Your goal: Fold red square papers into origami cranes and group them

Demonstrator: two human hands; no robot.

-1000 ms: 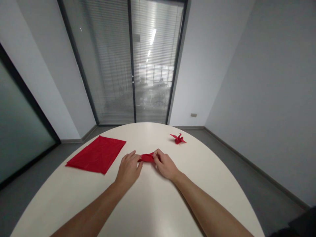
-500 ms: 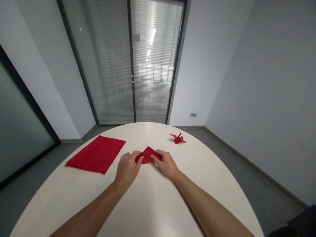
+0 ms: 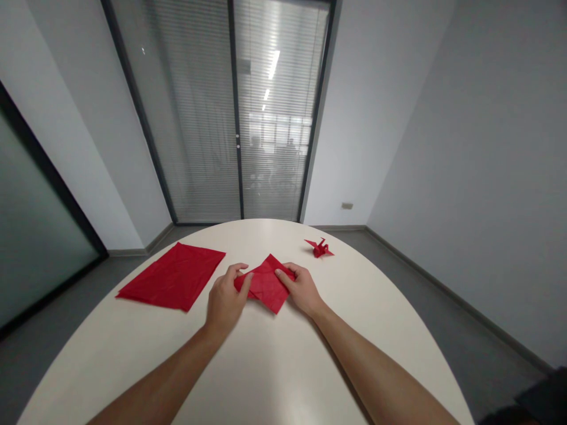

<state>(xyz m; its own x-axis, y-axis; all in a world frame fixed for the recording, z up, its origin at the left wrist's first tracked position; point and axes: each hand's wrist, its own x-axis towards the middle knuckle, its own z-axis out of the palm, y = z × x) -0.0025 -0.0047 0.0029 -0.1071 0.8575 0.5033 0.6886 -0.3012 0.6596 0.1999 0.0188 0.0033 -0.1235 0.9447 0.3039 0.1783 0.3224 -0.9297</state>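
Observation:
A piece of red origami paper [image 3: 269,285], creased and partly unfolded, is between my two hands over the middle of the table. My right hand [image 3: 302,288] pinches its right side, thumb on top and fingers behind. At the left corner, my left hand [image 3: 228,295] has its thumb against the paper, its index finger raised and curled behind; the other fingertips are hidden. One corner of the paper points away from me and another points toward me. Beyond my right hand stands a small folded red paper crane [image 3: 319,248].
Several large red paper sheets [image 3: 172,276] lie in a flat stack on the left of the round white table [image 3: 248,366]. Behind the table is a glass partition with blinds [image 3: 274,165]. A dark object [image 3: 543,401] shows at the lower right corner.
The paper has opened from a small triangular shape into a wider one, with a flap now pointing toward me. My left hand's index finger has lifted; the crane and stack have stayed put.

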